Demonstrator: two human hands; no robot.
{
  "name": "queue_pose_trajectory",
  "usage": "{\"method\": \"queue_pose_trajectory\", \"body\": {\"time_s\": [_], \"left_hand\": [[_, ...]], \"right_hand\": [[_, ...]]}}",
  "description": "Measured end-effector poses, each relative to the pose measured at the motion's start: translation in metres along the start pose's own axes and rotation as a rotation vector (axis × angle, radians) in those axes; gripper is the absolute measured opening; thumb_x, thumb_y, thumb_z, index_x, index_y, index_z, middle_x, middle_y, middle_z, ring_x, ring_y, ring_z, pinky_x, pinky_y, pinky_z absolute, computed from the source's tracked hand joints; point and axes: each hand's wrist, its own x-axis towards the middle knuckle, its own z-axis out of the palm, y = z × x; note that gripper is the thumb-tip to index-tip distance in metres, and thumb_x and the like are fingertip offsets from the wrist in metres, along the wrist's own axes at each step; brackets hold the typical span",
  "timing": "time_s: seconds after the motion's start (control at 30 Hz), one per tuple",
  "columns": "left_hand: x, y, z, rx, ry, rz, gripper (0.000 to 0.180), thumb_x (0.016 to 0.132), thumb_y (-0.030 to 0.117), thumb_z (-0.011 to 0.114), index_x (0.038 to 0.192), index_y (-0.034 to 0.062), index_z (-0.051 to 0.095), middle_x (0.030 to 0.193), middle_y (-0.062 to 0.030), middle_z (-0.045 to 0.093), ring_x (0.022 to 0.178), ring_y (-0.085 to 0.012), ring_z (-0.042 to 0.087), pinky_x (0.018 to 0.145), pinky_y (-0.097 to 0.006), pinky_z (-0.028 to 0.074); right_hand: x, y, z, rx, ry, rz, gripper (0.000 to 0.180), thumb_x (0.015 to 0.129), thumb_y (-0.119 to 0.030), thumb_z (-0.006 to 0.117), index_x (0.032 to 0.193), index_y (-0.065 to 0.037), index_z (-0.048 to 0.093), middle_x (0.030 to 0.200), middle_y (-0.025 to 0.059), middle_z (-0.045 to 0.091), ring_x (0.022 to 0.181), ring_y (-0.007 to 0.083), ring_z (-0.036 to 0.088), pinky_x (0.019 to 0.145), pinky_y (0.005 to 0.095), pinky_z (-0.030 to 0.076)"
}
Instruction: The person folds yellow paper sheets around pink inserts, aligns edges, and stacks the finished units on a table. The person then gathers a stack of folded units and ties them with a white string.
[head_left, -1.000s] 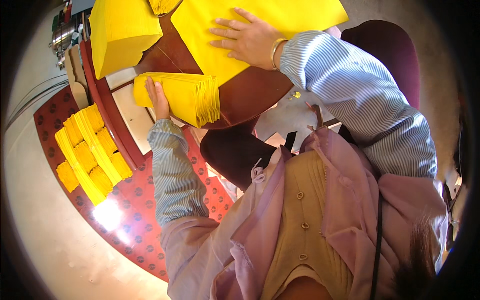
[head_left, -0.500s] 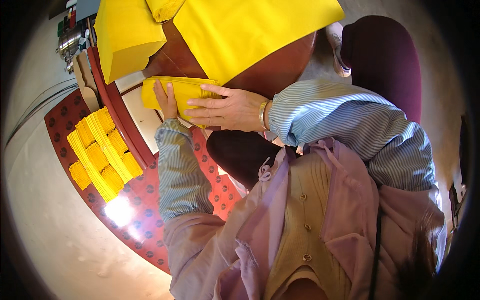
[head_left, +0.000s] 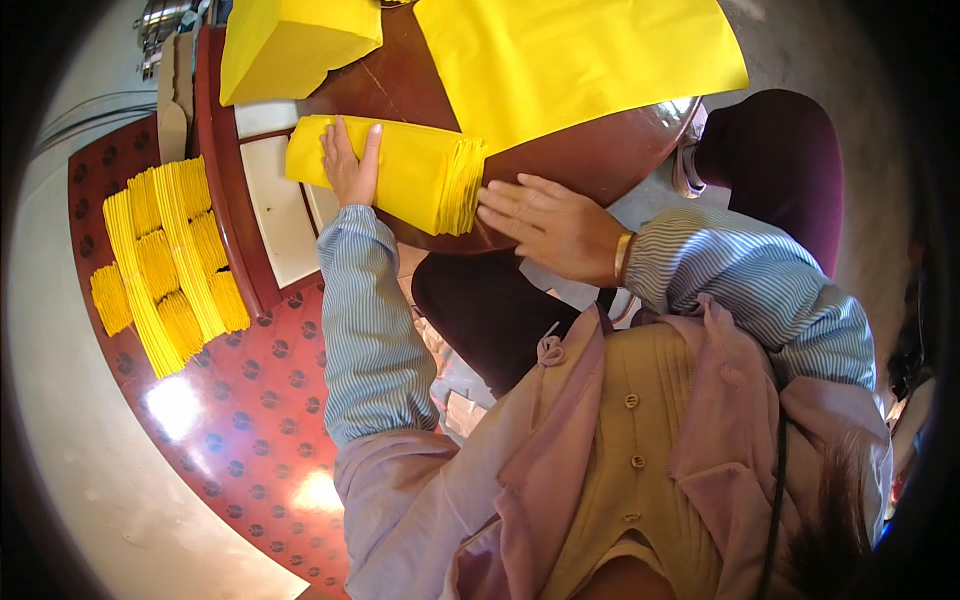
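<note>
A folded stack of yellow sheets (head_left: 405, 170) lies at the near edge of the dark red table, its layered end turned to the right. My left hand (head_left: 352, 165) rests on the left part of the stack, fingers spread over its top. My right hand (head_left: 555, 225) is at the stack's right end with its fingers stretched out, the tips close to the layered edges; whether they touch I cannot tell. Beyond the stack, a large flat yellow sheet (head_left: 580, 60) spreads over the table, and a thick yellow block of sheets (head_left: 295, 50) stands to its left.
The round dark red table (head_left: 390, 85) has a curved edge at the right. Several yellow folded bundles (head_left: 165, 260) are piled on a red patterned surface (head_left: 265, 400) at the left. White drawer fronts (head_left: 278, 225) lie between. My dark-trousered knee (head_left: 480, 310) is under the table's near edge.
My right hand has moved off the stack's top to its right end. My left hand stays on top. The whole view has shifted somewhat.
</note>
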Motion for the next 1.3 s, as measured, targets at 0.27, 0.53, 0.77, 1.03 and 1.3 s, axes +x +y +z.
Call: {"method": "queue_pose_trajectory", "body": {"time_s": [0.27,0.53,0.77,1.03,1.3], "left_hand": [[-0.003,0.005,-0.004,-0.007,0.004,-0.002,0.097,0.097,0.074,0.051,0.166,0.0086,0.030,0.173,-0.0197,0.024,0.163,-0.0355,0.013,0.131,-0.051,0.007],[-0.009,-0.006,-0.004,-0.026,0.050,0.105,0.097,0.096,0.074,0.054,0.164,0.0089,0.034,0.172,-0.0189,0.027,0.162,-0.0348,0.016,0.130,-0.053,0.008],[-0.014,-0.008,0.011,0.068,0.162,0.147,0.096,0.094,0.078,0.053,0.163,0.0127,0.039,0.170,-0.0183,0.034,0.160,-0.0352,0.024,0.130,-0.054,0.013],[-0.063,0.018,0.025,-0.155,0.441,0.066,0.086,0.099,0.061,0.059,0.163,0.0089,0.035,0.167,-0.0221,0.033,0.158,-0.0396,0.024,0.129,-0.055,0.013],[-0.133,0.054,0.029,-0.860,0.357,-0.803,0.114,0.082,0.056,0.083,0.160,-0.0060,0.027,0.167,-0.0280,0.021,0.155,-0.0414,0.023,0.127,-0.048,0.026]], "right_hand": [[0.047,0.013,0.008,0.294,0.326,0.243,0.065,0.099,0.002,0.059,0.160,-0.002,0.036,0.158,0.0254,0.045,0.137,0.0431,0.051,0.115,0.0459,0.044],[0.059,0.016,-0.008,0.371,0.323,0.331,0.034,0.101,-0.004,0.064,0.134,0.001,0.066,0.123,0.0222,0.072,0.114,0.0342,0.071,0.101,0.0385,0.055],[0.204,0.069,0.004,0.372,-0.028,0.337,0.080,0.100,-0.057,0.062,0.151,0.004,0.051,0.151,0.0263,0.056,0.137,0.0381,0.058,0.115,0.0412,0.045],[0.187,0.064,0.028,0.315,-0.248,0.378,0.091,0.091,-0.058,0.069,0.157,0.000,0.045,0.152,0.0256,0.056,0.135,0.0393,0.059,0.116,0.0397,0.045],[0.187,0.063,0.029,0.555,-0.305,0.454,0.076,0.093,-0.041,0.073,0.153,0.000,0.051,0.138,0.0218,0.067,0.117,0.0307,0.071,0.107,0.0347,0.051]]}}
